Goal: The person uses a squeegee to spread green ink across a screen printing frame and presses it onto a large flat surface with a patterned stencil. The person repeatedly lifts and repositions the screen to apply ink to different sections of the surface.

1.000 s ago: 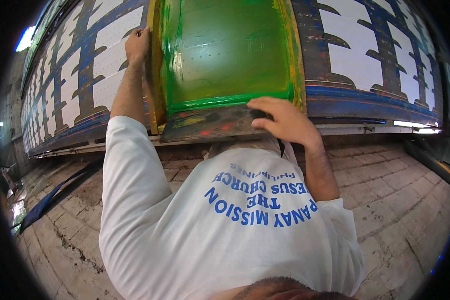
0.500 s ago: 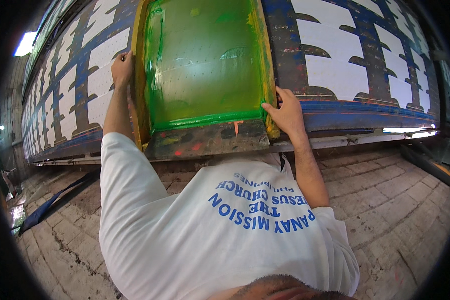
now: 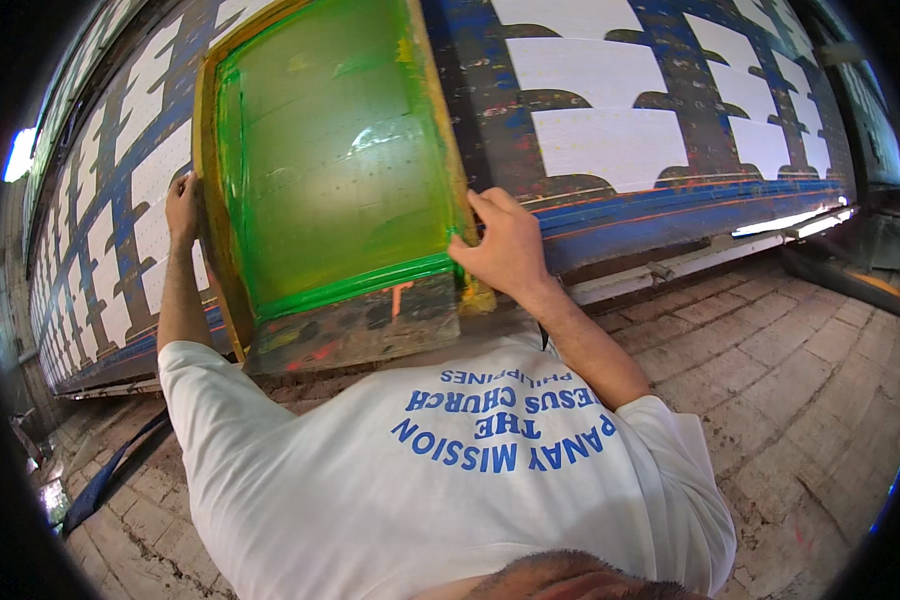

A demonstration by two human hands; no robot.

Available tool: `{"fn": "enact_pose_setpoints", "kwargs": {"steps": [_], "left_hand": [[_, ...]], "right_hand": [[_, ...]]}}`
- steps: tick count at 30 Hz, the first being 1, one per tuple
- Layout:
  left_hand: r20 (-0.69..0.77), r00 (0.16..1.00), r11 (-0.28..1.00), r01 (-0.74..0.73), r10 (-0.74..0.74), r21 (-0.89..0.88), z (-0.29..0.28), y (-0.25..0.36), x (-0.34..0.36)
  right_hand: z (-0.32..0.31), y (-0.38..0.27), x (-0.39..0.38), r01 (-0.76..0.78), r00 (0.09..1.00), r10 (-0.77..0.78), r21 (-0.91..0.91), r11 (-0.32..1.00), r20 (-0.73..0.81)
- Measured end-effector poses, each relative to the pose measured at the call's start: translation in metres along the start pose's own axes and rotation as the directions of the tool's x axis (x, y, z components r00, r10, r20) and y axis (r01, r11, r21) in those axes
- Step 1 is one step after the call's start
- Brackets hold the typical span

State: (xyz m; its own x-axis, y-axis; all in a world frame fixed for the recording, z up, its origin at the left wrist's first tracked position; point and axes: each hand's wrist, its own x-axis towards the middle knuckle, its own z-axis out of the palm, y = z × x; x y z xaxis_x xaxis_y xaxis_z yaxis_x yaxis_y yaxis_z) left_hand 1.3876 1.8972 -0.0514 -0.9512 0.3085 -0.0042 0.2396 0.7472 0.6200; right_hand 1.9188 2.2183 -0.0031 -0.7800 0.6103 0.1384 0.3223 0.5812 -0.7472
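A screen printing frame with yellow-stained edges and green, translucent mesh rests at a slant on the long printing table. My left hand grips its left edge, fingers curled. On the right edge, near the lower corner, my right hand has its fingers bent round the frame, thumb by the green border. A dark, paint-spotted board extends along the frame's bottom edge, above my white shirt.
Rows of white cut pieces lie on the stained dark table either side. A metal rail runs along its near edge, above brick flooring. A dark blue strap is at lower left.
My right hand has gone from the bottom board to the frame's right edge. The frame and both hands now appear farther left and lower, and the whole view has tilted.
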Motion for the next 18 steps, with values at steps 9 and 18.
{"fn": "enact_pose_setpoints", "kwargs": {"steps": [9,18], "left_hand": [[0.069,0.993,0.973,-0.077,0.094,-0.219,0.071,0.153,-0.026],[-0.007,0.993,0.970,-0.121,0.122,-0.212,0.237,0.325,-0.125]], "right_hand": [[-0.135,0.105,0.024,-0.018,0.997,0.013,-0.065,0.998,-0.074],[-0.294,0.269,0.015,-0.154,0.982,0.157,0.040,0.987,-0.107]]}}
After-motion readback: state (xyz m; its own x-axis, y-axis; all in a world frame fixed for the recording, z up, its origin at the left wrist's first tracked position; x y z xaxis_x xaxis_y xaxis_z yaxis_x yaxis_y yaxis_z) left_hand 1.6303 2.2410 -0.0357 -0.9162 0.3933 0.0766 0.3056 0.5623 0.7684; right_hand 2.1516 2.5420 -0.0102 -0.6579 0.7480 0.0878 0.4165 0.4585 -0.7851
